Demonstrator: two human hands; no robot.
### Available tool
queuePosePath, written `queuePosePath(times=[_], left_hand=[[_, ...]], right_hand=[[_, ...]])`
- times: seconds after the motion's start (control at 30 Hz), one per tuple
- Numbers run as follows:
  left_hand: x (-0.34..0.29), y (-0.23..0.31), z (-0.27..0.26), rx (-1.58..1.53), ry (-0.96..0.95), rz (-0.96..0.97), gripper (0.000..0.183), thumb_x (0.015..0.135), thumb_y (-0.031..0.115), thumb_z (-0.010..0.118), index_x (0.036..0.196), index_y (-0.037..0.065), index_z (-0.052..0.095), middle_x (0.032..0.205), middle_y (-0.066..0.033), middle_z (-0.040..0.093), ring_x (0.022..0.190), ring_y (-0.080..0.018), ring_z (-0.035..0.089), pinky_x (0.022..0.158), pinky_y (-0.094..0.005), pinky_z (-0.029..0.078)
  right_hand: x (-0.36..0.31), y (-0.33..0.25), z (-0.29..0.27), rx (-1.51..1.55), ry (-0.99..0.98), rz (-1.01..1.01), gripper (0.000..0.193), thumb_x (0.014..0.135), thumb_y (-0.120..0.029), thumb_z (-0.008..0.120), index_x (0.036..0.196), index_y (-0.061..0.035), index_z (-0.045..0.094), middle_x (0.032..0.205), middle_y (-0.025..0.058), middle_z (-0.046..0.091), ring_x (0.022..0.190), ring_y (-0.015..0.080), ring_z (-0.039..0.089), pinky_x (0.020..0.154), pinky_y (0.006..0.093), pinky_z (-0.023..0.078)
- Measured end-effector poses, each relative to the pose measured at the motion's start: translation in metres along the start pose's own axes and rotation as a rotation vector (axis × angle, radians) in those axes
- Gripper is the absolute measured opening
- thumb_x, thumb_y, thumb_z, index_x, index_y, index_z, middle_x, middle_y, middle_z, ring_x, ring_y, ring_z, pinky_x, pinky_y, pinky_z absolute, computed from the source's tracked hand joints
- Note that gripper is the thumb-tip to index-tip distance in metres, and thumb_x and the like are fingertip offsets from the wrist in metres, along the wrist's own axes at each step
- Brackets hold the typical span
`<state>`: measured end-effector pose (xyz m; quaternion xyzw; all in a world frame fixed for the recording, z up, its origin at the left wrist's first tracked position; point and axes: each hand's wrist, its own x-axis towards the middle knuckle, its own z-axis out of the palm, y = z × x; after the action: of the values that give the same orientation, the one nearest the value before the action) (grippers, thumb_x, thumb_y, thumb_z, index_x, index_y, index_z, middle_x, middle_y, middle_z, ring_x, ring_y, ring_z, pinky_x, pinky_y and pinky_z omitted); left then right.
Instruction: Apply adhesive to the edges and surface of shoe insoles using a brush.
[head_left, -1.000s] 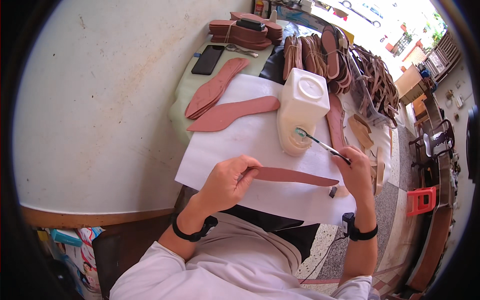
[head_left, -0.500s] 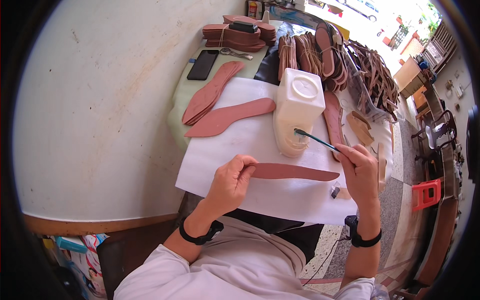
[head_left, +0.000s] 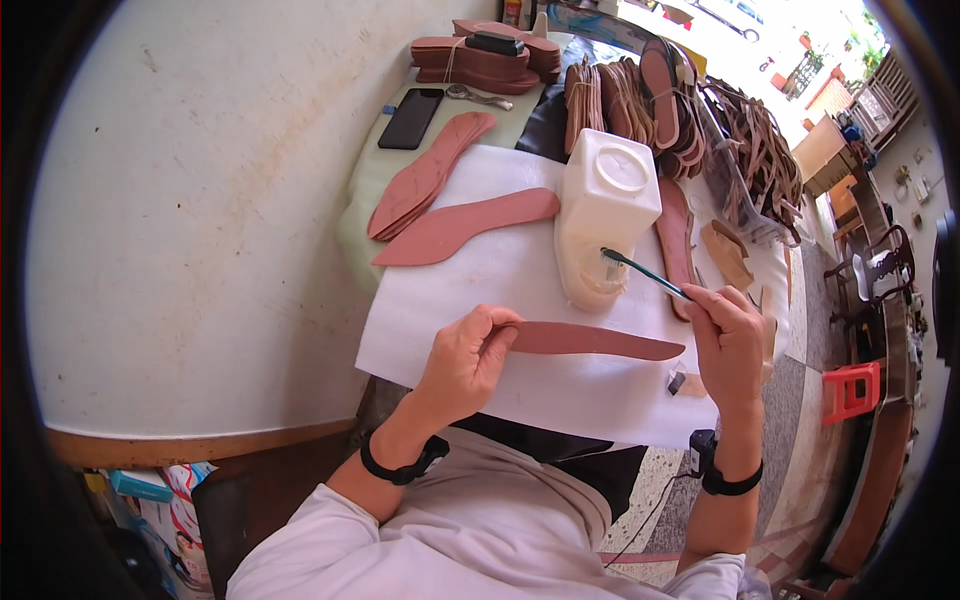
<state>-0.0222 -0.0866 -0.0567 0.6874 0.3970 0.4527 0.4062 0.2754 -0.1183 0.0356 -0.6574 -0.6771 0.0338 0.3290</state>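
Note:
Between thumb and fingers, my left hand [head_left: 468, 358] pinches one end of a reddish-brown insole [head_left: 600, 340], held nearly edge-on above the white foam sheet. My right hand [head_left: 728, 330] grips a dark green toothbrush [head_left: 645, 272]. Its bristle head is at the opening of a white plastic glue container [head_left: 608, 190], whose low front cup has dried yellowish residue round it. One loose insole [head_left: 470, 226] lies left of the container, partly against a small stack of insoles [head_left: 430, 175]. Another insole [head_left: 677, 235] lies to the container's right.
Bundled insoles [head_left: 620, 105] stand behind the container, beside a clear bin [head_left: 745, 205] of brown straps. A phone [head_left: 411, 118] and a tied insole stack [head_left: 470, 65] lie at the far left. Tan scraps [head_left: 727, 252] sit at right. A wall [head_left: 200, 220] borders the left side.
The table and its things appear shifted slightly right and up in the view. The toothbrush head stays at the container's opening, and both hands keep their holds.

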Motion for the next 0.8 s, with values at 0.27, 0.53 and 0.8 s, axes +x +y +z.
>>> queuePosePath(times=[0.27, 0.53, 0.8], left_hand=[[0.002, 0.002, 0.002, -0.030, 0.024, 0.048, 0.016, 0.092, -0.004, 0.067, 0.108, -0.001, 0.069, 0.091, -0.0132, 0.072, 0.083, -0.0199, 0.072, 0.074, -0.0302, 0.057], [0.006, 0.021, 0.001, 0.003, 0.032, 0.037, 0.016, 0.088, -0.004, 0.072, 0.104, -0.002, 0.073, 0.092, -0.0137, 0.074, 0.077, -0.0193, 0.070, 0.072, -0.0298, 0.057], [0.003, 0.030, 0.004, -0.100, -0.008, -0.138, 0.016, 0.089, -0.002, 0.074, 0.105, -0.004, 0.073, 0.090, -0.0074, 0.075, 0.075, -0.0085, 0.063, 0.070, -0.0257, 0.053]], right_hand=[[-0.015, 0.009, -0.001, 0.052, 0.011, 0.006, 0.017, 0.092, -0.002, 0.070, 0.108, -0.0004, 0.077, 0.077, 0.0098, 0.064, 0.062, 0.0174, 0.057, 0.058, 0.0315, 0.043], [-0.073, -0.017, -0.005, 0.301, 0.149, 0.091, 0.024, 0.092, 0.002, 0.067, 0.115, 0.0019, 0.074, 0.086, 0.0069, 0.063, 0.073, 0.0127, 0.056, 0.061, 0.0261, 0.041], [-0.111, -0.046, 0.019, 0.370, 0.186, 0.134, 0.024, 0.089, 0.002, 0.069, 0.113, 0.0030, 0.075, 0.083, 0.0074, 0.061, 0.069, 0.0127, 0.053, 0.060, 0.0243, 0.038]])
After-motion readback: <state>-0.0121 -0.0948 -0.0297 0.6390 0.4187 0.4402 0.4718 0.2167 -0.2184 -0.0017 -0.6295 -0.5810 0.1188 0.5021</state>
